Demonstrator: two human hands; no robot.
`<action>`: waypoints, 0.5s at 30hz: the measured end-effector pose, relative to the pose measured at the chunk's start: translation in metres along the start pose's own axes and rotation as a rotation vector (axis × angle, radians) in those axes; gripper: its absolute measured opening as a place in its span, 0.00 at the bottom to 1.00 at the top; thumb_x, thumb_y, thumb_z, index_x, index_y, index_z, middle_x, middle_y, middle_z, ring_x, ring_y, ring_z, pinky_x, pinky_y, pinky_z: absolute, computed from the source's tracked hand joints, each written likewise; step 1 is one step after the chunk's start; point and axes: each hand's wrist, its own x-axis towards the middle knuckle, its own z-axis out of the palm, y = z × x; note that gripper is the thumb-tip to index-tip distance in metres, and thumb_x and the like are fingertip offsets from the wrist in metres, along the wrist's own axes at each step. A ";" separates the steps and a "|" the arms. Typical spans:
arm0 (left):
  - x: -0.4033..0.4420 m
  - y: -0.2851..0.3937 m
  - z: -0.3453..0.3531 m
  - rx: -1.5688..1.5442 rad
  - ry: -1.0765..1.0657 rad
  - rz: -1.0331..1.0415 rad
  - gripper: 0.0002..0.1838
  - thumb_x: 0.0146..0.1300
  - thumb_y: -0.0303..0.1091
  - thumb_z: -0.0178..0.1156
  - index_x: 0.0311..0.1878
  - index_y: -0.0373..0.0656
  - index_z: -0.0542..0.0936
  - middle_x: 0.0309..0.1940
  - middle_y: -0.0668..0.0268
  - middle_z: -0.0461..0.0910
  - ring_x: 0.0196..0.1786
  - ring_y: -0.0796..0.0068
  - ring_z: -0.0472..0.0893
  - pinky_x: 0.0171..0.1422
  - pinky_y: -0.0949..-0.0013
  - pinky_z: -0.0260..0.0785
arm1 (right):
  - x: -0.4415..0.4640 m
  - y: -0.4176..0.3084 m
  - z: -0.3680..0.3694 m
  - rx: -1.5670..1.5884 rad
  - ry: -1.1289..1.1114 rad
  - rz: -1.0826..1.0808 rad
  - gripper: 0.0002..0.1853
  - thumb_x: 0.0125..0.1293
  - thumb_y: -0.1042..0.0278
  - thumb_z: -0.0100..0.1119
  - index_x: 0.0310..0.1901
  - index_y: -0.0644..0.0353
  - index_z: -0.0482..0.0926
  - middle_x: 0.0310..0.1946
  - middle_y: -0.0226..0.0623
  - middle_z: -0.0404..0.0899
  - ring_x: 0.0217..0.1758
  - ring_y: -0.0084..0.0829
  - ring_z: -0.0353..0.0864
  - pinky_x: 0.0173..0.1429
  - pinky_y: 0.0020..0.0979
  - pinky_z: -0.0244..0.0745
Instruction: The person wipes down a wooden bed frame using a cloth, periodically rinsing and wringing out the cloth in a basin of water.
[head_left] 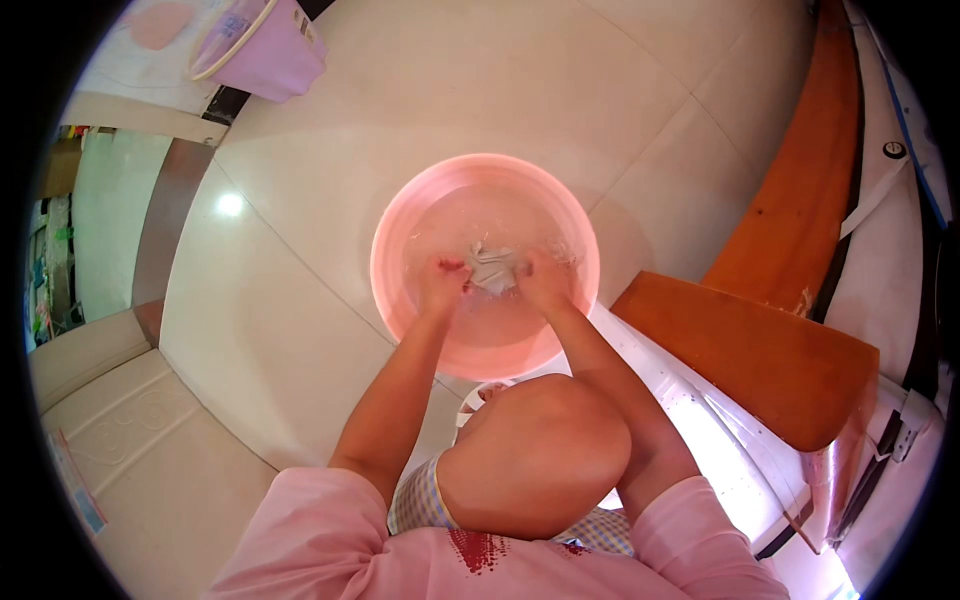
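A round pink basin (485,170) with water in it stands on the tiled floor in front of my knees. Inside it, a crumpled light grey cloth (492,270) is stretched between my two hands. My left hand (445,284) grips the cloth's left side, its fingers curled. On the other side my right hand (543,278) is closed on the cloth's right edge. Both hands are low in the basin, at or under the water, so the fingertips are partly hidden.
A brown wooden bench or seat (750,355) stands close on the right, near my right forearm. A lilac bucket-like bin (270,55) is at the upper left. Pale floor tiles (270,270) surround the basin. My bent knee (550,440) is just below it.
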 end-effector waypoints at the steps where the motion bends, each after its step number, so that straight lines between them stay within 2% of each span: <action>1: -0.007 0.004 0.005 0.108 0.097 0.152 0.16 0.52 0.22 0.67 0.46 0.43 0.79 0.28 0.67 0.75 0.31 0.76 0.76 0.33 0.73 0.70 | 0.000 0.000 0.002 -0.062 -0.120 -0.044 0.10 0.57 0.72 0.58 0.41 0.61 0.79 0.31 0.44 0.81 0.38 0.43 0.81 0.44 0.40 0.74; 2: -0.008 0.003 0.002 0.107 0.101 0.156 0.16 0.52 0.22 0.67 0.46 0.43 0.79 0.28 0.67 0.75 0.31 0.76 0.76 0.33 0.73 0.70 | 0.002 -0.002 0.007 -0.061 -0.121 -0.049 0.10 0.57 0.72 0.58 0.41 0.61 0.79 0.31 0.44 0.81 0.38 0.43 0.81 0.44 0.40 0.74; 4: 0.001 -0.020 -0.007 0.506 -0.088 0.595 0.20 0.54 0.29 0.67 0.53 0.45 0.78 0.36 0.65 0.76 0.33 0.75 0.76 0.35 0.71 0.70 | 0.007 -0.007 0.020 0.103 0.274 0.190 0.14 0.57 0.72 0.57 0.47 0.60 0.74 0.37 0.47 0.81 0.43 0.46 0.81 0.47 0.41 0.74; 5: 0.011 -0.032 -0.012 0.503 -0.075 0.595 0.20 0.54 0.29 0.67 0.53 0.45 0.78 0.36 0.65 0.76 0.33 0.75 0.76 0.35 0.71 0.70 | 0.005 -0.006 0.018 0.101 0.266 0.180 0.14 0.57 0.72 0.57 0.47 0.60 0.74 0.37 0.47 0.81 0.43 0.46 0.81 0.47 0.41 0.74; 7: 0.031 -0.050 -0.021 0.479 -0.117 0.118 0.23 0.55 0.33 0.67 0.55 0.45 0.76 0.46 0.63 0.75 0.38 0.73 0.76 0.39 0.69 0.71 | -0.002 -0.009 0.004 0.042 -0.226 -0.115 0.16 0.61 0.66 0.55 0.51 0.58 0.75 0.50 0.50 0.79 0.54 0.52 0.77 0.57 0.46 0.72; 8: 0.033 -0.055 -0.022 0.475 -0.114 0.117 0.23 0.55 0.33 0.67 0.55 0.45 0.76 0.46 0.63 0.75 0.38 0.73 0.76 0.39 0.69 0.71 | -0.004 -0.013 0.005 0.038 -0.229 -0.117 0.16 0.61 0.66 0.55 0.51 0.58 0.75 0.50 0.50 0.79 0.54 0.52 0.77 0.57 0.46 0.72; 10: 0.022 -0.049 -0.014 0.342 -0.037 0.316 0.22 0.65 0.35 0.61 0.62 0.50 0.71 0.50 0.64 0.75 0.49 0.76 0.76 0.51 0.69 0.71 | -0.006 -0.013 0.013 0.050 0.177 0.099 0.15 0.66 0.70 0.51 0.54 0.58 0.69 0.34 0.50 0.79 0.38 0.46 0.79 0.44 0.41 0.73; 11: 0.011 -0.043 -0.005 0.339 -0.032 0.316 0.22 0.65 0.35 0.61 0.62 0.50 0.71 0.50 0.64 0.75 0.49 0.76 0.76 0.51 0.69 0.71 | -0.006 -0.012 0.016 0.048 0.173 0.095 0.15 0.66 0.70 0.51 0.54 0.58 0.69 0.34 0.50 0.79 0.38 0.46 0.79 0.44 0.41 0.73; 13: -0.036 0.015 0.025 -0.379 -0.156 -0.418 0.21 0.70 0.42 0.52 0.63 0.46 0.70 0.51 0.64 0.75 0.54 0.71 0.76 0.57 0.64 0.70 | -0.004 -0.009 0.022 0.449 -0.163 0.291 0.15 0.70 0.58 0.49 0.49 0.59 0.76 0.46 0.54 0.79 0.52 0.52 0.78 0.54 0.45 0.72; 14: -0.040 0.021 0.030 -0.382 -0.161 -0.415 0.21 0.70 0.42 0.52 0.63 0.46 0.70 0.51 0.64 0.75 0.54 0.71 0.76 0.57 0.64 0.70 | -0.007 -0.014 0.022 0.444 -0.158 0.289 0.15 0.70 0.58 0.49 0.49 0.59 0.76 0.46 0.54 0.79 0.52 0.52 0.78 0.54 0.45 0.72; 15: -0.042 0.025 0.035 -0.502 -0.165 -0.422 0.21 0.72 0.45 0.49 0.62 0.44 0.71 0.51 0.63 0.76 0.55 0.69 0.76 0.59 0.62 0.70 | -0.011 -0.022 0.021 0.468 -0.205 0.180 0.15 0.70 0.57 0.48 0.47 0.59 0.76 0.44 0.55 0.80 0.50 0.52 0.79 0.53 0.45 0.72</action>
